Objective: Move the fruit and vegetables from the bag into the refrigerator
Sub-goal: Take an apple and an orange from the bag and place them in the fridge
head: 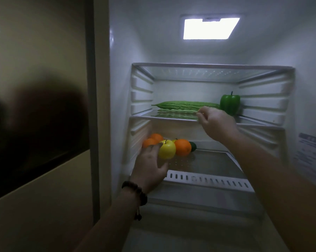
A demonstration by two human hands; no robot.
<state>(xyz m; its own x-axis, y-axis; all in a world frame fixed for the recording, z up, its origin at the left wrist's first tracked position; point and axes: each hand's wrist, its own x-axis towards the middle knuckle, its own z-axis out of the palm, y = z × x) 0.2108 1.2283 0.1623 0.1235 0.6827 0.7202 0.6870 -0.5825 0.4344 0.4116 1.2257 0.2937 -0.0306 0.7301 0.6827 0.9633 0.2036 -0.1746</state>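
The refrigerator stands open in front of me. On its middle glass shelf (164, 118) a long bitter gourd (181, 105) lies crosswise, and a green bell pepper (230, 103) stands at its right end. My right hand (215, 122) hovers at the shelf's front edge before the gourd, fingers loosely curled and holding nothing. On the lower shelf (211, 160) a yellow apple (169, 150) sits among three oranges (182, 147), with a dark green fruit (193, 146) behind them. My left hand (150, 166) touches the apple's lower left side with relaxed fingers. No bag is in view.
The top shelf (208, 66) carries nothing. A lit lamp (210, 28) glows on the fridge's back wall. A white vented drawer front (208, 180) runs below the lower shelf. A closed glossy door panel (40, 106) fills the left. A label (310, 148) sticks to the right wall.
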